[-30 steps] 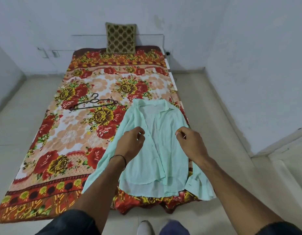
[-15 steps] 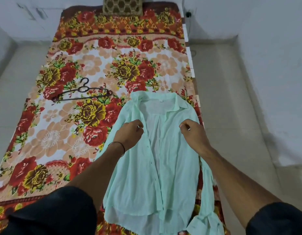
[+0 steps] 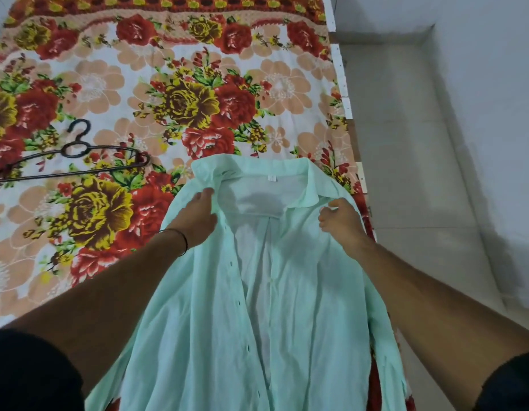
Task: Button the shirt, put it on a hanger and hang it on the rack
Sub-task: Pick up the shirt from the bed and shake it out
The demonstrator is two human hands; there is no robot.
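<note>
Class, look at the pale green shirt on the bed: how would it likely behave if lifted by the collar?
The shirt would probably hang limp, since it lies wrinkled and creased. It looks thin and light: its fabric seems semi-sheer. Its unbuttoned fronts would likely swing apart.

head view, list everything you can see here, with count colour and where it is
shirt: one, pale mint green, lying open and unbuttoned on the bed's near right part
hanger: one, black, flat on the bedspread left of the shirt, apart from it
bedspread: one, red, yellow and peach floral, covering the bed
floor: pale tiles, right of the bed
wristband: one, thin black, on the left wrist
left hand: on the shirt's left front near the collar
right hand: pinching the right front below the collar
</note>
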